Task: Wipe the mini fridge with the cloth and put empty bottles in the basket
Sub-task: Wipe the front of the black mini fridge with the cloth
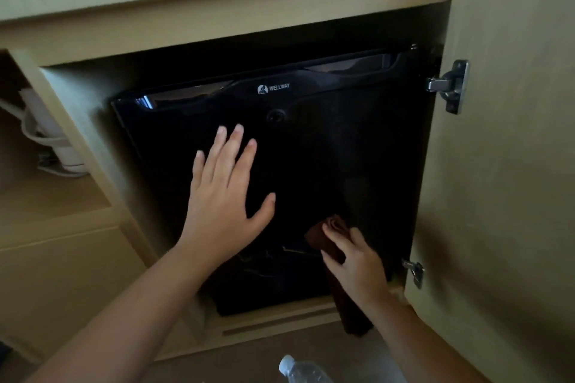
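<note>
My left hand (225, 193) is spread flat, fingers splayed, on or just off the black door of the mini fridge (326, 146); can't tell if the palm actually touches. My right hand (357, 261) is closed around the cloth (329, 235), a dark reddish-brown rag bunched against the lower right part of the door, with a long tail hanging down past my wrist toward the floor. The fridge sits inside a light wood cabinet (217, 25), door shut, brand logo near the top edge, cabinet door (504, 165) swung open on the right with its hinges showing.

Step in hand, I'd say: wiping the front panel, left hand steadying.

Handling guesses: the cloth is soft and limp, so it folds and drags. Better to keep it wadded under the palm than pinched at a corner, or the tail will trail. The fridge door is glossy and stiff, probably slick and quick to smudge, so flat even pressure suits it. It should be heavy enough not to shift.

One clear plastic bottle (298, 370) with a white cap shows at the bottom edge, near me on the floor. It looks light and crushable; grip around the body or neck. Can't tell if it's empty. No basket in view.
</note>
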